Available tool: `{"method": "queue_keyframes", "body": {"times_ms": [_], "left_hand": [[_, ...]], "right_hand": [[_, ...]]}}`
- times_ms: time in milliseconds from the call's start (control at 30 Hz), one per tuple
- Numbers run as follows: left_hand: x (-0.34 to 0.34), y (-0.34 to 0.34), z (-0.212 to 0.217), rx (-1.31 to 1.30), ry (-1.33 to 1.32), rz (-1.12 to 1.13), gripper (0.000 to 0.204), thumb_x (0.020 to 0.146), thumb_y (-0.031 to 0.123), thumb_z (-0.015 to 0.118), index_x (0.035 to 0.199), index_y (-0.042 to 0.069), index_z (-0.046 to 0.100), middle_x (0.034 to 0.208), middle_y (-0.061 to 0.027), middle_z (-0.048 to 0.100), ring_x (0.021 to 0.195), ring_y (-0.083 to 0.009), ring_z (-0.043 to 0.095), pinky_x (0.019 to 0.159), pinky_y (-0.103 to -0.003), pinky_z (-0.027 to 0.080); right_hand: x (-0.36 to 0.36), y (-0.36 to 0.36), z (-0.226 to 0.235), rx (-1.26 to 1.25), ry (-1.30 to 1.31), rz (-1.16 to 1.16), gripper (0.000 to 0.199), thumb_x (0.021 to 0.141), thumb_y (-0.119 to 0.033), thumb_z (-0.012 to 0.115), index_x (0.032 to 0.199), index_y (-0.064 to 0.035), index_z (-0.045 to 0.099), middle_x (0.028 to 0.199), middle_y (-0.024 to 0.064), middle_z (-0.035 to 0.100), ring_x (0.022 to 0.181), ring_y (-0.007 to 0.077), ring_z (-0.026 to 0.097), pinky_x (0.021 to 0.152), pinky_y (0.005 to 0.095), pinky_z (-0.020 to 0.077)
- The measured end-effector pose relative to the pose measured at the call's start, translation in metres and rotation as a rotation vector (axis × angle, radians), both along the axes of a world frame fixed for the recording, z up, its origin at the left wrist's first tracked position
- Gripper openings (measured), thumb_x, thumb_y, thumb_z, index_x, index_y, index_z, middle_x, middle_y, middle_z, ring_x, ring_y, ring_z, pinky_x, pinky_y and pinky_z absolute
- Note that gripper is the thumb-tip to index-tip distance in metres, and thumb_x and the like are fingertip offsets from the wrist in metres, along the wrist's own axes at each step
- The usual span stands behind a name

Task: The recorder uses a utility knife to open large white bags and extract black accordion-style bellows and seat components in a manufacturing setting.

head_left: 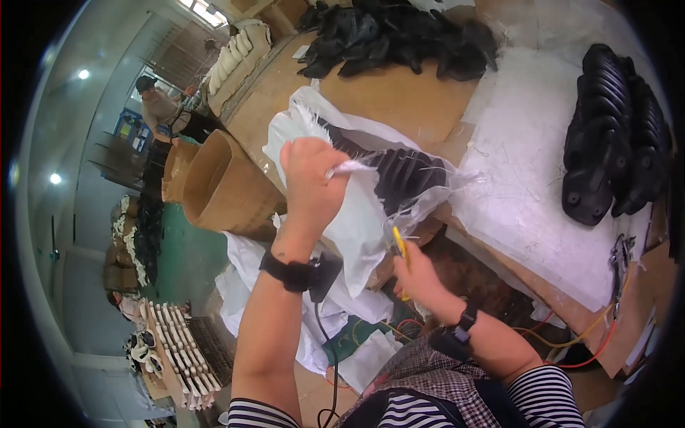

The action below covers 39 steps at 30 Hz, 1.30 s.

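Observation:
My left hand [312, 178] is closed on the frayed edge of a white woven sack [355, 239] and holds it up. Inside the torn opening lie black ribbed parts [410, 175], stacked together. Loose threads stick out along the cut edge. My right hand [421, 278] grips a yellow utility knife [399, 242], close to the sack's lower right edge. Whether its blade touches the sack I cannot tell.
Black moulded parts [599, 135] stand in rows on the white-covered table [499, 178] at right. More black pieces [392, 39] are heaped at the back. A cardboard box [228, 185] stands left, with a person [164, 110] beyond. Orange hose [603, 349] hangs at lower right.

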<state>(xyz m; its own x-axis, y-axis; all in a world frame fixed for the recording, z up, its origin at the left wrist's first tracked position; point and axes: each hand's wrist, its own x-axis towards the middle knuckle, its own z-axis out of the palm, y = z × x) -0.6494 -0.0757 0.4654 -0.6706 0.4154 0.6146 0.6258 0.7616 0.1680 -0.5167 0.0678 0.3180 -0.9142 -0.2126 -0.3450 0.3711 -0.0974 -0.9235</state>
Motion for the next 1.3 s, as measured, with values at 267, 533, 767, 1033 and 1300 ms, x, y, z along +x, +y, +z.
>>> {"method": "queue_keyframes", "body": {"times_ms": [267,533,767,1033,1300], "left_hand": [[0.048,-0.106,-0.014,0.166,-0.142,0.272,0.015,0.067,0.0,0.07,0.079,0.004,0.062,0.087,-0.0084,0.059,0.086,-0.0273,0.054,0.075,-0.033,0.043],[0.112,-0.174,-0.041,0.175,-0.202,0.331,0.016,0.07,-0.001,0.069,0.083,0.006,0.063,0.089,-0.0077,0.059,0.095,-0.0277,0.054,0.085,-0.037,0.042],[0.109,-0.223,-0.012,0.37,-0.15,0.615,0.016,0.073,-0.001,0.068,0.087,0.004,0.064,0.097,-0.0076,0.06,0.099,-0.0247,0.054,0.086,-0.033,0.043],[0.129,-0.276,-0.047,0.331,-0.284,0.639,0.018,0.074,-0.003,0.067,0.09,0.001,0.062,0.101,-0.008,0.06,0.1,-0.0205,0.054,0.086,-0.03,0.043],[0.149,-0.374,-0.065,0.643,-0.287,0.909,0.011,0.082,0.006,0.066,0.09,-0.001,0.063,0.081,-0.0018,0.062,0.073,-0.0105,0.055,0.07,-0.023,0.043]], "right_hand": [[0.055,-0.026,-0.079,0.402,0.381,-0.066,0.036,0.088,-0.011,0.05,0.121,-0.002,0.037,0.098,0.0288,0.055,0.088,0.0476,0.054,0.073,0.0516,0.0448],[0.025,-0.056,-0.038,0.22,0.392,-0.082,0.038,0.088,-0.01,0.051,0.121,0.0021,0.037,0.097,0.0292,0.055,0.088,0.0475,0.054,0.072,0.0508,0.0453],[0.123,-0.07,-0.101,0.359,0.162,0.247,0.034,0.088,-0.01,0.05,0.118,0.0014,0.04,0.094,0.0298,0.056,0.087,0.048,0.056,0.073,0.0526,0.046],[0.033,-0.091,-0.069,0.256,0.434,-0.067,0.032,0.087,-0.009,0.051,0.116,0.0007,0.041,0.093,0.028,0.057,0.084,0.047,0.056,0.071,0.0518,0.0468],[0.099,-0.076,-0.131,0.442,0.228,0.45,0.039,0.086,-0.011,0.052,0.12,0.0,0.037,0.095,0.0281,0.057,0.082,0.0463,0.057,0.07,0.0533,0.0465]]}}
